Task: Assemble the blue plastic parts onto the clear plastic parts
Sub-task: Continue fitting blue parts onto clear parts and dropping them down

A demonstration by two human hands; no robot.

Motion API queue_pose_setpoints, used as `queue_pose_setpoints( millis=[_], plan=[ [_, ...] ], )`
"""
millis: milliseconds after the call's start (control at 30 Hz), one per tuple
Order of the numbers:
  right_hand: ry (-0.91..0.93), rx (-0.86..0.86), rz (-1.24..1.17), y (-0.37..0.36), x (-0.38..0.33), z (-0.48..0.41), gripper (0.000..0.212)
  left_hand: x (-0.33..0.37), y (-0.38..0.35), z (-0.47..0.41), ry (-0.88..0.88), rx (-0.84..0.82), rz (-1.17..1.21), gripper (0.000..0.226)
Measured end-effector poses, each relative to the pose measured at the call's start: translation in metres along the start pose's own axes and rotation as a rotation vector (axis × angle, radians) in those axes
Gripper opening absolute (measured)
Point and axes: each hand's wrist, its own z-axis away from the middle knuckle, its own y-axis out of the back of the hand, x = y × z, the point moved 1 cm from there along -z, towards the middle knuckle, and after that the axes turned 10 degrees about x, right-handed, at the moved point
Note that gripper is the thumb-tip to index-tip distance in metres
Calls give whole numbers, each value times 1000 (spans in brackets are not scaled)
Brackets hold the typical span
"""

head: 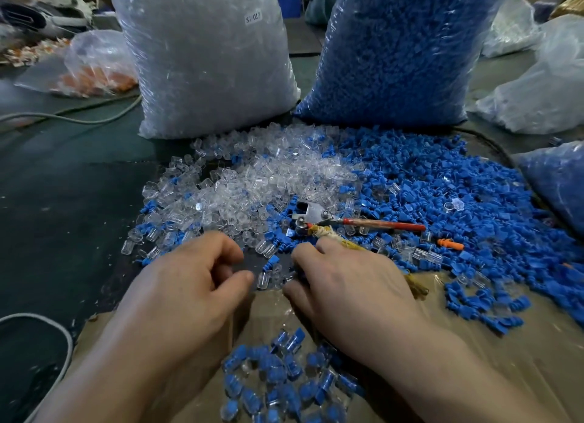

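Only a small heap of assembled pieces (pixel 284 375) is done; far more clear parts (pixel 252 176) and blue parts (pixel 442 185) lie loose. The left hand (pixel 189 283) and right hand (pixel 354 280) curl over them, perhaps picking; I cannot tell what they hold.

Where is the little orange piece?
The orange piece lies on the right side of the head view, among the loose blue parts, just below the end of the red tool handle.

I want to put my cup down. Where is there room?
The dark table is bare left of the clear parts, down to the white cable. A small gap lies between left hand and right hand. Blue parts crowd the right.
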Motion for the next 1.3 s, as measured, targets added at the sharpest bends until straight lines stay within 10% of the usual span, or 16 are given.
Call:
queue_pose_setpoints(
  millis=[1000, 1300],
  plan=[
    [-32, -39, -134, 8, 5, 2, 14, 15, -23, 4, -104, -29, 24, 15],
    [-664, -95, -1416, 14, 8, 4, 30, 28, -13, 6, 350, -27, 732, 22]
  ],
)
